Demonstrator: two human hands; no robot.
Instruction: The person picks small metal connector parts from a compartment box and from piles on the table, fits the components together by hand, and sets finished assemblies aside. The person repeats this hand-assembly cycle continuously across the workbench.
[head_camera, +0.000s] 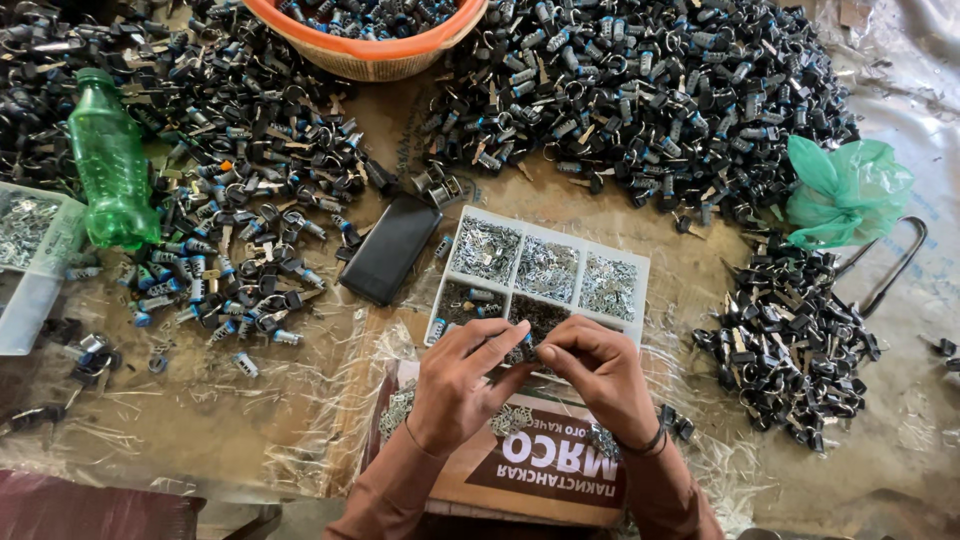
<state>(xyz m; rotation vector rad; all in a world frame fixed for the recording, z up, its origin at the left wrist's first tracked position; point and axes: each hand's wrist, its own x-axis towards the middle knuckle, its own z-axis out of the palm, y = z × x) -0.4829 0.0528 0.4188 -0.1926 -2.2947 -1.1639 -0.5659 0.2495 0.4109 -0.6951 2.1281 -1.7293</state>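
My left hand (462, 378) and my right hand (597, 368) meet fingertip to fingertip over the near edge of a white compartment tray (546, 235). Together they pinch a small dark metal part (533, 351), mostly hidden by the fingers. The tray's far cells hold small silvery pieces; its near cells hold darker bits. Both wrists rest above a brown cardboard piece (540, 470) with loose silvery pieces on it. A dark band circles my right wrist.
Heaps of black and silver lock parts (650, 100) cover the plastic-sheeted surface; a smaller heap (790, 340) lies right. A black phone (391, 250), a green bottle (110, 165), an orange basket (370, 50), a green bag (845, 190) and a clear box (35, 260) lie around.
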